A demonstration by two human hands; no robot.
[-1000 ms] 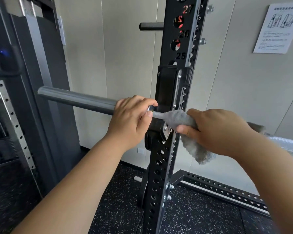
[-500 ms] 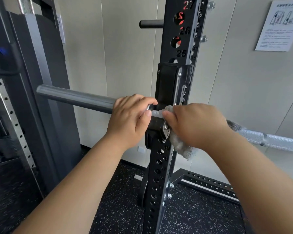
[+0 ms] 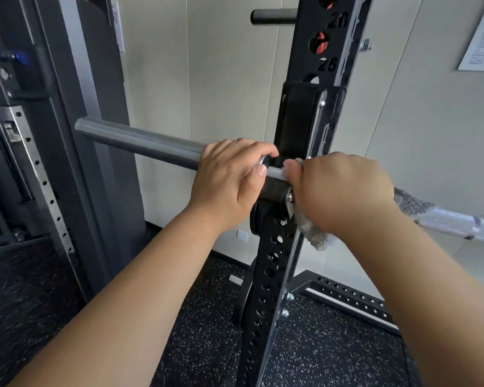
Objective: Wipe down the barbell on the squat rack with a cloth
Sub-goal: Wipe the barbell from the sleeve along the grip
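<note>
While my left hand (image 3: 229, 180) grips the bar (image 3: 140, 141) at its collar, at 9 o'clock of the rack (image 3: 271, 275), my right hand (image 3: 338, 191) is clenched round the cloth (image 3: 313, 236) and presses it on the shaft right at the hook (image 3: 274, 189). The bar lies across the view from 10 o'clock to 3 o'clock, resting in that hook. Its thick end juts out toward 9 o'clock and the knurled run leaves at 3 o'clock. A tail of cloth hangs below my right hand toward 6 o'clock.

I judge this to be the tight spot of the wipe, the short bare stretch between collar and hook. To do it well I would hold the left grip firm so the bar cannot roll or shift in the hook. I would wrap the cloth fully round the shaft and twist as I rub, so the underside is reached too. My knuckles sit close to the hook's bolt and steel edge, so short strokes seem wise. The loose tail could snag there, so I would gather it in.
</note>
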